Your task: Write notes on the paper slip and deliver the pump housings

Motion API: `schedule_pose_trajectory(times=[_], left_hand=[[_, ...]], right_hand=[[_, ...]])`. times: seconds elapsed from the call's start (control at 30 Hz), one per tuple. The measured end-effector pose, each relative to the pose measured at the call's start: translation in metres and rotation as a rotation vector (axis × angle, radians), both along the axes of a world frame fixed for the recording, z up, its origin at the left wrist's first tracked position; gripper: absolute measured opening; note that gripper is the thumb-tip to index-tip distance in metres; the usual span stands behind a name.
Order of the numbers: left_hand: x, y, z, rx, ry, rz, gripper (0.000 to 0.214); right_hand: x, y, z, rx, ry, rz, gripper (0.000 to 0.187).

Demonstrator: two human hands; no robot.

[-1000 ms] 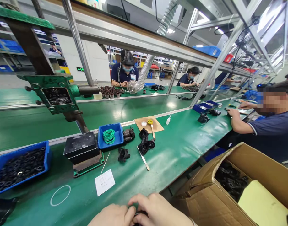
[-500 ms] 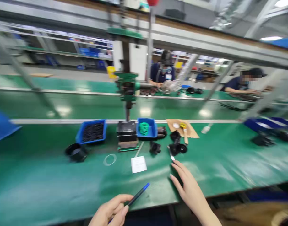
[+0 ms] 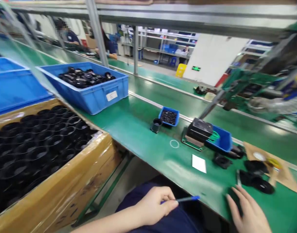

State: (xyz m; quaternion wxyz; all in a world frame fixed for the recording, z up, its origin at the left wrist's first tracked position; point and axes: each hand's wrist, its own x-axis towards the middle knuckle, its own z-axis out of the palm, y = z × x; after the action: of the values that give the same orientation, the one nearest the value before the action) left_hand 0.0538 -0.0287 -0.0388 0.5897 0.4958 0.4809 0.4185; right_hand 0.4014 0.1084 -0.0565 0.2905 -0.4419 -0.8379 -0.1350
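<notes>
My left hand (image 3: 160,204) is closed round a blue-capped pen (image 3: 188,198), held over my lap at the bench's front edge. On the green bench top lies my right hand (image 3: 247,210), its fingers spread apart. Just beyond those fingertips is a thin metal strip (image 3: 238,178), beside several black plastic parts (image 3: 256,183). A white card (image 3: 199,163) rests flat between the two hands, farther back. Behind it stands a black block (image 3: 199,128) on a green base, and a pale ring (image 3: 174,144) lies to its left.
A cardboard box (image 3: 90,161) packed with black cups fills the lower left. Behind it, a large blue crate (image 3: 99,100) holds black parts. Small blue bins (image 3: 226,142) and a black cup (image 3: 156,125) stand along the bench. Co-workers sit beyond.
My view has swung left, bringing the cardboard box and blue crates into sight. The pen stays in my left hand, and my right hand remains spread on the bench.
</notes>
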Motion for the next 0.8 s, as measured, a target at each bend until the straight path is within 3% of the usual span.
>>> schedule_pose_trajectory(times=[0.13,0.23,0.37,0.5,0.67,0.8], left_hand=[[-0.014,-0.014,-0.002,0.061,0.126,0.064,0.035],[-0.030,-0.008,-0.007,0.218,0.341,0.135,0.036],[-0.035,0.027,-0.008,0.548,0.563,0.151,0.024],[-0.016,0.074,-0.003,0.914,0.752,0.089,0.029],[0.010,0.123,-0.008,1.021,0.949,-0.051,0.042],[0.012,0.143,-0.022,1.085,1.032,-0.082,0.045]], right_hand=[[-0.043,-0.010,0.019,-0.035,-0.032,-0.021,0.035],[-0.059,-0.004,0.022,-0.128,-0.033,-0.035,0.035],[-0.071,0.008,0.026,-0.204,-0.022,-0.022,0.039],[-0.086,0.023,0.031,-0.229,-0.047,-0.020,0.041],[-0.098,0.043,0.031,-0.205,-0.043,-0.058,0.042],[-0.093,0.041,0.028,-0.214,-0.006,-0.094,0.046]])
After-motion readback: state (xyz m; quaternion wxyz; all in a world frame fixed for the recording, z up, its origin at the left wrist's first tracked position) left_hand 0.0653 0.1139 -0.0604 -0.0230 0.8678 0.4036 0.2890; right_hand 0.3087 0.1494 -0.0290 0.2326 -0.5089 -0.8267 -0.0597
